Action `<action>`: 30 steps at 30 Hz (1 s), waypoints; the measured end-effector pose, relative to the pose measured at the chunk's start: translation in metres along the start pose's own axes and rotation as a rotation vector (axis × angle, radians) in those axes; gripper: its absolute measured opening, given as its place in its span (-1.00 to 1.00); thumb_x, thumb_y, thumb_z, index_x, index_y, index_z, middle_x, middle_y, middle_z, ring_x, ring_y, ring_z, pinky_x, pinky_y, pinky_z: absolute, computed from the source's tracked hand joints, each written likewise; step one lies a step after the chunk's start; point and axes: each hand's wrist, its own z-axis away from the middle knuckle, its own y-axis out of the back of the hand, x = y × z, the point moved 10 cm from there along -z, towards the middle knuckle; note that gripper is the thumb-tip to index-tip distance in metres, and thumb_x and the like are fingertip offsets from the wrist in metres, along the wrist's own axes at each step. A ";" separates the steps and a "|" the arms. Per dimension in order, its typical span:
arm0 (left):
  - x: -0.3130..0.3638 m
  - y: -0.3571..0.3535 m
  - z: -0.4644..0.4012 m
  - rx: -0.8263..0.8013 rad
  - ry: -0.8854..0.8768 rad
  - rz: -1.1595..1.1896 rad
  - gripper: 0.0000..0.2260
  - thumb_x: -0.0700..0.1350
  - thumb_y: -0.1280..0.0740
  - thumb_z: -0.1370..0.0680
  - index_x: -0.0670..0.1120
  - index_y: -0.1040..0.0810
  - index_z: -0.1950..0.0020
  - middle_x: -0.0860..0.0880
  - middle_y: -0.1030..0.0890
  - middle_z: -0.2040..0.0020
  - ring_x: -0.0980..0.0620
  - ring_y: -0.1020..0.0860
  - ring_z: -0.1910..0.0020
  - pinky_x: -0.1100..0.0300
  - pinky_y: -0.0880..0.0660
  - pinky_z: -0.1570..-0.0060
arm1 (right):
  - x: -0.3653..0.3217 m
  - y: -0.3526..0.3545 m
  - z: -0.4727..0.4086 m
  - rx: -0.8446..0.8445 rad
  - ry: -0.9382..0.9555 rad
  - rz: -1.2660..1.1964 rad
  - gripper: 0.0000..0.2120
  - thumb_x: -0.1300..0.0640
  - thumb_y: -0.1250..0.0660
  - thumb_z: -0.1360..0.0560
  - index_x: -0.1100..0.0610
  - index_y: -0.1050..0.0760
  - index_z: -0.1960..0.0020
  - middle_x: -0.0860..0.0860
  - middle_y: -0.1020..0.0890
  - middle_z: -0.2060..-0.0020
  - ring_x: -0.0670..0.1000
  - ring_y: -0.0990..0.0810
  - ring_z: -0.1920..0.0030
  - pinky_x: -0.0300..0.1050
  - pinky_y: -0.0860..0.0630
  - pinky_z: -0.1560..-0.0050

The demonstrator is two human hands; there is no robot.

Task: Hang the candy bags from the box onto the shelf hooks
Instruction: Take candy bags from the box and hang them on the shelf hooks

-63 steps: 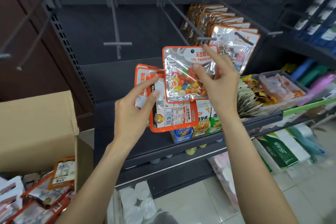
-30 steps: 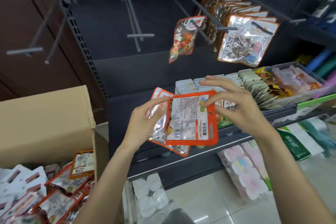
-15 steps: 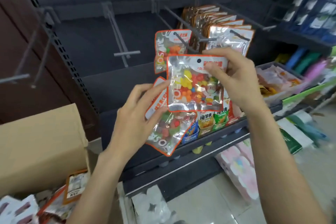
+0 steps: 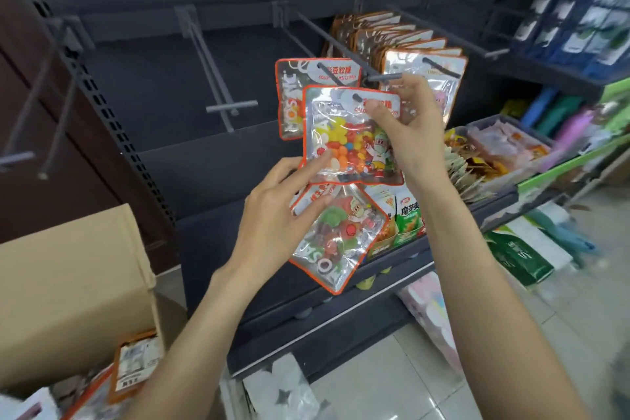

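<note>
Near left: open cardboard box, more candy bags lying inside at its right edge.

Left hand grasping a spare candy bag, tilted diamond-wise, thumb on its upper corner; fingertips also reach the lower left edge of the bag above.

Right hand pinching the top right of the front candy bag, thumb on the label area next to the hang hole. Bag is upright, held just below the tip of the middle shelf hook; can't tell if the hole is on the hook.

Behind it, another jelly-bean bag hangs on that same hook. Right of that, a full row of orange-edged bags on the next hook.

Far left: bare hook. Right, below: shelf tray of small packets.
</note>
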 end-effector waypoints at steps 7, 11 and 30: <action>-0.023 -0.002 -0.013 0.054 0.121 0.026 -0.52 -0.13 -0.46 -0.48 0.13 -0.44 -0.36 0.10 -0.53 -0.10 0.26 -0.49 -0.08 0.48 -0.35 -0.11 | -0.006 -0.013 -0.001 0.000 0.201 0.188 -0.86 0.03 -0.42 -0.48 -0.12 -0.51 0.00 -0.06 -0.36 -0.15 -0.04 -0.46 -0.19 -0.02 -0.57 -0.04; -0.037 0.004 -0.029 0.111 0.190 -0.023 -0.53 -0.08 -0.46 -0.48 0.18 -0.45 -0.34 0.12 -0.53 -0.09 0.30 -0.49 -0.07 0.49 -0.33 -0.13 | 0.006 -0.037 -0.007 -0.111 0.254 0.309 -0.61 0.02 -0.47 -0.45 0.03 -0.54 -0.25 0.08 -0.29 -0.32 -0.18 -0.28 -0.22 -0.18 -0.41 -0.30; -0.024 -0.009 0.000 0.418 0.500 0.076 -0.50 -0.18 -0.53 -0.40 0.13 -0.49 -0.27 0.20 -0.61 -0.13 0.22 -0.59 -0.10 0.28 -0.50 -0.10 | 0.051 -0.044 0.026 -0.714 0.075 0.112 -0.42 -0.19 -0.38 -0.44 -0.09 -0.35 -0.41 -0.12 -0.42 -0.30 -0.16 -0.45 -0.25 -0.11 -0.47 -0.25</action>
